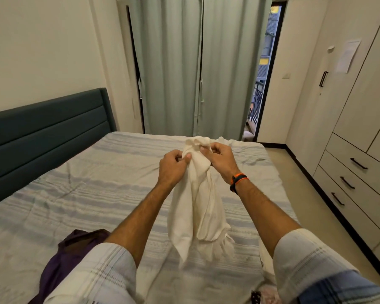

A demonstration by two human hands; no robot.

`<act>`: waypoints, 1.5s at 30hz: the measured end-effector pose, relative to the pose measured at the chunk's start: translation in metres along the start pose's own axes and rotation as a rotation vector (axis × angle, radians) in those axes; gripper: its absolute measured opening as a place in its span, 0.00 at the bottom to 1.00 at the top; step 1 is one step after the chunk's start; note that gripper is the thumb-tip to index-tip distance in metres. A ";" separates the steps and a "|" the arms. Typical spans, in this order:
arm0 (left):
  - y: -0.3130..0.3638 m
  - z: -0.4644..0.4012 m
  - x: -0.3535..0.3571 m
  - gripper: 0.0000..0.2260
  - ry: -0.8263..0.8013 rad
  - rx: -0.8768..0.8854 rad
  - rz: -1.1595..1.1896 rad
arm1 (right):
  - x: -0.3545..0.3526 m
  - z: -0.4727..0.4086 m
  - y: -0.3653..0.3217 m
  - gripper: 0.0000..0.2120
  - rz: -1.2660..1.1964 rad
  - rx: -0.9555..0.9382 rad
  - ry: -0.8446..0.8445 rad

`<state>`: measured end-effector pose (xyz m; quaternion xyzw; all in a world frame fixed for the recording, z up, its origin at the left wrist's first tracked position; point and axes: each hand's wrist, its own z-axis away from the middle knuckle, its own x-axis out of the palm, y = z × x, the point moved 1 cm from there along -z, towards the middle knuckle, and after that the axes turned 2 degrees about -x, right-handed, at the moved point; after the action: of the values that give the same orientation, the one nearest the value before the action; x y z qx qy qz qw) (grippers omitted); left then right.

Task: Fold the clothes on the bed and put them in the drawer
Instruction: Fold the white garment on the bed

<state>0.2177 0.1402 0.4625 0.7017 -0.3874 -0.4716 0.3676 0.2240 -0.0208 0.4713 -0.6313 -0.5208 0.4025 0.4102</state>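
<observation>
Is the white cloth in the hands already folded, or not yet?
Not yet folded. The white cloth hangs bunched from the left hand and right hand, which pinch its top; its lower end dangles loose over the bed.

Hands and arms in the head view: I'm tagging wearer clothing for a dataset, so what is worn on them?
Both forearms are bare, with pale, faintly striped sleeves pushed up near the elbows. The right sleeve shows a blue patch at its lower edge. The right wrist carries a dark watch with an orange band. The left hand and right hand wear no gloves; no rings are visible.
</observation>
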 end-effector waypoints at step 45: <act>-0.083 -0.097 0.016 0.12 -0.308 -0.402 0.487 | 0.054 -0.035 0.076 0.28 0.198 0.327 -0.204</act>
<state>0.3302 0.1769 0.4108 0.4227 -0.4938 -0.5372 0.5375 0.2888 0.0200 0.4072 -0.5603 -0.4230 0.5818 0.4106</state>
